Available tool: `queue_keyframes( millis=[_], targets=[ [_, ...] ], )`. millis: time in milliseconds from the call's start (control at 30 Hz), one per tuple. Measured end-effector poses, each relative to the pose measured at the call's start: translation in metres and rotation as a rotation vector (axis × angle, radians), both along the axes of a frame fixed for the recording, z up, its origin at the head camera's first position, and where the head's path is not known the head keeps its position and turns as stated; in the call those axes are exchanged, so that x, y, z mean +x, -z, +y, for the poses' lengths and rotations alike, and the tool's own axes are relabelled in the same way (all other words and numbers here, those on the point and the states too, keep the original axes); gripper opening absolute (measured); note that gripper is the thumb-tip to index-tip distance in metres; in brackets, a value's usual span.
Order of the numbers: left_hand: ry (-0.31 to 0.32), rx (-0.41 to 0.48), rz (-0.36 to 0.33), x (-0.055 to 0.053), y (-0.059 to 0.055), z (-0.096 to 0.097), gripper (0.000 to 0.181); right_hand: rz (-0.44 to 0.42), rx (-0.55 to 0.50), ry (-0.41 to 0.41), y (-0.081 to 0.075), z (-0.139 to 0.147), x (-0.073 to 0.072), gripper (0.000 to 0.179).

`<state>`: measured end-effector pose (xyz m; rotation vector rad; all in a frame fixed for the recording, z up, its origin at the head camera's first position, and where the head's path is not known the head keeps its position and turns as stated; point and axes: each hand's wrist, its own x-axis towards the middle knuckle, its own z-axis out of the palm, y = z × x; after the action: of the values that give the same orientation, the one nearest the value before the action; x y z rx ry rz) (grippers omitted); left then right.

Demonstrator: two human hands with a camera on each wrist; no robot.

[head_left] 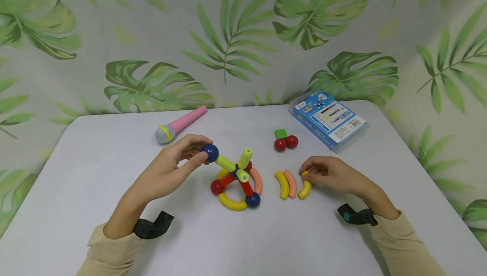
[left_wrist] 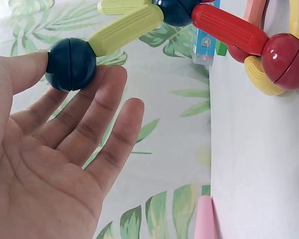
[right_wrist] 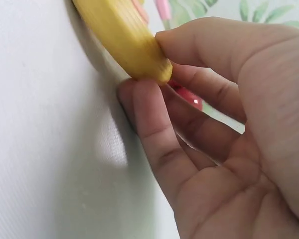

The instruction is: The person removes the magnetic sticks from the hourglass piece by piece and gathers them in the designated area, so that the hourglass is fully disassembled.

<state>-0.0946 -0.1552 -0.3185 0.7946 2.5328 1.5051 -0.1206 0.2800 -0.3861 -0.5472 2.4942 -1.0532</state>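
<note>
My left hand [head_left: 173, 168] pinches a dark blue ball [head_left: 210, 153] between thumb and fingers. That ball sits on the end of a lime-green rod [left_wrist: 127, 31], part of a built structure of balls and rods. Its base is a ring of curved yellow [head_left: 233, 203] and salmon pieces with red balls [head_left: 217, 187] and a blue ball [head_left: 253, 200]; red rods [left_wrist: 229, 29] rise to a blue centre ball, where more lime rods stick out. To the right, my right hand [head_left: 335, 174] pinches the upper end of a yellow curved piece [right_wrist: 124, 40] close over the table.
Beside the right hand lie another yellow curved piece [head_left: 282, 185] and a salmon one [head_left: 291, 184]. Farther back are a green block [head_left: 280, 133], two red balls [head_left: 291, 141], a blue boxed package [head_left: 328, 119] and a pink toy microphone [head_left: 186, 120]. A leaf-print cloth hangs behind the white table.
</note>
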Motion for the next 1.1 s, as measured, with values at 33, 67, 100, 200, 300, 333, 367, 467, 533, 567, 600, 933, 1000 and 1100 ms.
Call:
queue_keyframes(
  millis=[33,67,100,200,300,333,367,467,533,567,600,933,1000,1100],
  targets=[
    [0.000,0.000,0.001,0.000,0.000,0.000,0.029,0.013,0.000,-0.006,0.000,-0.001,0.000,0.016],
    [-0.001,0.000,0.002,0.000,0.000,0.000,0.029,0.019,0.003,-0.007,0.000,-0.003,0.000,0.016],
    [-0.001,0.001,0.003,0.000,0.000,0.000,0.028,0.026,0.002,-0.012,0.001,-0.004,0.001,0.017],
    [0.001,0.006,0.003,0.000,0.000,0.000,0.028,0.039,0.001,-0.015,0.000,-0.008,0.002,0.018],
    [0.004,0.010,0.003,0.000,0.000,0.001,0.028,0.076,0.011,-0.002,0.002,-0.013,0.003,0.017],
    [0.005,0.011,0.003,0.000,0.000,0.001,0.028,0.096,0.018,0.008,0.003,-0.014,0.004,0.016],
    [0.005,0.011,0.000,0.000,0.000,0.001,0.028,0.118,0.027,0.019,0.004,-0.015,0.004,0.015],
    [0.008,0.013,0.001,0.000,0.001,0.001,0.028,0.182,0.038,0.059,0.007,-0.019,0.004,0.012],
    [0.009,0.015,0.004,0.000,0.001,0.001,0.028,0.208,0.037,0.087,0.009,-0.022,0.004,0.010],
    [0.009,0.017,0.004,0.000,0.001,0.001,0.028,0.215,0.036,0.101,0.009,-0.023,0.003,0.009],
    [0.009,0.018,0.004,0.000,0.001,0.001,0.028,0.218,0.034,0.113,0.009,-0.024,0.003,0.009],
    [0.008,0.018,-0.007,0.000,0.000,0.000,0.028,0.294,0.077,0.143,0.005,-0.028,0.004,0.006],
    [0.008,0.018,-0.007,0.000,-0.001,0.000,0.028,0.305,0.101,0.142,0.003,-0.028,0.005,0.005],
    [0.007,0.021,-0.011,0.000,-0.001,0.000,0.028,0.298,0.121,0.131,0.001,-0.029,0.005,0.005]
  ],
)
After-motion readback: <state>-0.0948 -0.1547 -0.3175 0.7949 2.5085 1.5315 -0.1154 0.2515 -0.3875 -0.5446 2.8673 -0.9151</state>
